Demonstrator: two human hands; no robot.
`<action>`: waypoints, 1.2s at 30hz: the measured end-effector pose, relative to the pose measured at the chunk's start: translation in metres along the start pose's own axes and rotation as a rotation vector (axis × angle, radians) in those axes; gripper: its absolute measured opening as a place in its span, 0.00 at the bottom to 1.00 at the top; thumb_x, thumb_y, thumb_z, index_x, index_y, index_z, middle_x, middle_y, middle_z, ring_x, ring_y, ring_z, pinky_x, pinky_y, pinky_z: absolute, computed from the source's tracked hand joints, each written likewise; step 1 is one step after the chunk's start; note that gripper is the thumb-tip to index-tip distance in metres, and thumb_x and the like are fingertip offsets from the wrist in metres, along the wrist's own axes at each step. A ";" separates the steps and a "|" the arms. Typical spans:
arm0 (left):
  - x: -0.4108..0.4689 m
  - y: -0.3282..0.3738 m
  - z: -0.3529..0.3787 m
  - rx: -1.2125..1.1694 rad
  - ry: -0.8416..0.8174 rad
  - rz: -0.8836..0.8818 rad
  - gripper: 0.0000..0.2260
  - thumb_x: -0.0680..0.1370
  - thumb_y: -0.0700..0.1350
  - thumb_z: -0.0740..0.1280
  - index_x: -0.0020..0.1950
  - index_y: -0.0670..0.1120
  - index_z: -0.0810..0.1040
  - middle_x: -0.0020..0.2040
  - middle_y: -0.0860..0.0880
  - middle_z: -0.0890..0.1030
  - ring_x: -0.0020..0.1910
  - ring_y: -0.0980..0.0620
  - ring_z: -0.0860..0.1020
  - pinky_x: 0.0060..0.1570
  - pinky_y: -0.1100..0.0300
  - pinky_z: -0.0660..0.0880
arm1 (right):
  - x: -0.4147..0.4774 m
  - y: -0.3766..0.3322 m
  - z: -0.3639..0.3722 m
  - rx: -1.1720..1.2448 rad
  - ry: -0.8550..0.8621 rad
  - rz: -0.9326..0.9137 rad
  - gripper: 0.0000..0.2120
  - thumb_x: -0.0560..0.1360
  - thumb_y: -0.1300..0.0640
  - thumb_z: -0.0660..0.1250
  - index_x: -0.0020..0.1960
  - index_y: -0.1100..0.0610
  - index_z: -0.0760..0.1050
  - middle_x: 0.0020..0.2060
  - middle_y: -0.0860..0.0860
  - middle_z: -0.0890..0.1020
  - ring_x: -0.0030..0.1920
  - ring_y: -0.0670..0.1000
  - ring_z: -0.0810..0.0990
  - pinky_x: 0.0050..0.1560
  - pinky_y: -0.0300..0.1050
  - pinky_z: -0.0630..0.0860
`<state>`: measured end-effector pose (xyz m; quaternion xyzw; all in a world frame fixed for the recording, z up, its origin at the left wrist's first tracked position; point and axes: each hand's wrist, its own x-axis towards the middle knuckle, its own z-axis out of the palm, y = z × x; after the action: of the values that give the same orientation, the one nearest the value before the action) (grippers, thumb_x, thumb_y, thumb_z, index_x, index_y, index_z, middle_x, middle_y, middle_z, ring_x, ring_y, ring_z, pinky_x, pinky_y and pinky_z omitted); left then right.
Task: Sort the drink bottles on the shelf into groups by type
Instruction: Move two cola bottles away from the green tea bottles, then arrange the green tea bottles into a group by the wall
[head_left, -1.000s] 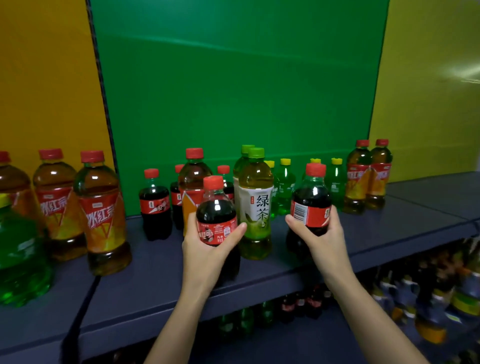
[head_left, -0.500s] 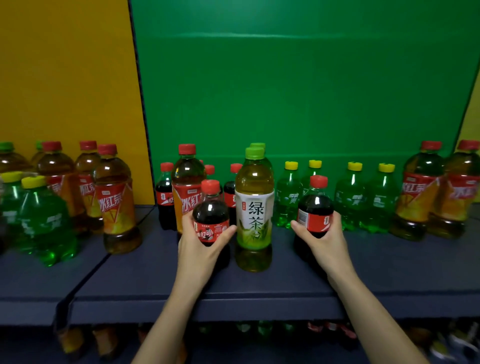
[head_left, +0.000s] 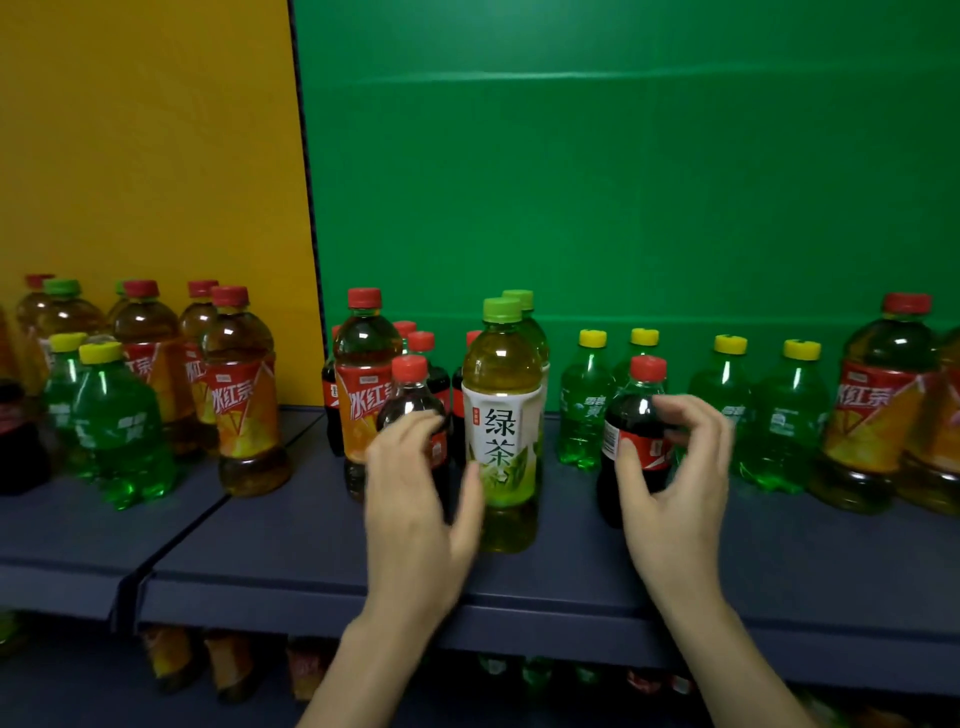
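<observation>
- The left hand (head_left: 415, 499) is spread wide, thumb out to the right and fingers loosely curved. It closes on nothing.
- Just behind its fingers stands a small clear plastic bottle of dark cola with a red cap (head_left: 410, 389), upright on the dark blue-grey metal shelf (head_left: 291, 525). Motion blur hides whether the fingers touch it.
- The right hand (head_left: 675, 467) is also held wide in a loose curve, with its thumb in front of a red label.
- That label belongs to a second small dark cola bottle with a red cap (head_left: 636, 415), upright just behind the right thumb. Contact cannot be told here either.
- Between the two hands, just beside the left thumb, stands a tall plastic green tea bottle with a white label and a light green cap (head_left: 501, 426).
- Just left of the left hand's fingers is a tall amber iced tea bottle with an orange-red label and a red cap (head_left: 363, 374). More small red-capped colas (head_left: 423, 348) stand behind it.
- Beyond and to the right of the right hand runs a row of small green soda bottles with yellow caps (head_left: 784, 421).
- Well left of the left hand, iced tea bottles and green sodas stand in a mixed cluster (head_left: 119, 431).
</observation>
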<state>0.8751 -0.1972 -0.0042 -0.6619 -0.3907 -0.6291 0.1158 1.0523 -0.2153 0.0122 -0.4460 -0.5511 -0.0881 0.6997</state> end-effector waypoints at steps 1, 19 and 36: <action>0.001 0.008 0.004 -0.045 -0.052 0.003 0.22 0.75 0.47 0.64 0.65 0.38 0.67 0.61 0.42 0.71 0.63 0.50 0.68 0.66 0.66 0.61 | 0.005 -0.002 0.006 0.074 -0.055 0.020 0.17 0.71 0.63 0.64 0.58 0.54 0.68 0.54 0.48 0.70 0.55 0.44 0.72 0.58 0.29 0.67; 0.001 0.019 0.038 -0.394 -0.219 -0.528 0.24 0.62 0.46 0.76 0.52 0.52 0.68 0.47 0.53 0.79 0.46 0.57 0.78 0.45 0.60 0.78 | 0.030 0.012 0.076 0.451 -0.558 0.633 0.23 0.77 0.47 0.59 0.70 0.53 0.61 0.61 0.50 0.73 0.56 0.45 0.73 0.50 0.37 0.70; 0.014 -0.025 -0.102 -0.605 0.127 -0.659 0.28 0.53 0.49 0.77 0.52 0.50 0.75 0.45 0.50 0.82 0.45 0.53 0.82 0.40 0.63 0.78 | 0.016 0.007 0.082 0.237 -0.359 0.473 0.21 0.65 0.56 0.75 0.53 0.52 0.69 0.42 0.44 0.76 0.46 0.50 0.76 0.42 0.42 0.71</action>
<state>0.7812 -0.2413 0.0190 -0.4664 -0.3714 -0.7576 -0.2657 1.0057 -0.1458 0.0218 -0.4856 -0.5532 0.2218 0.6395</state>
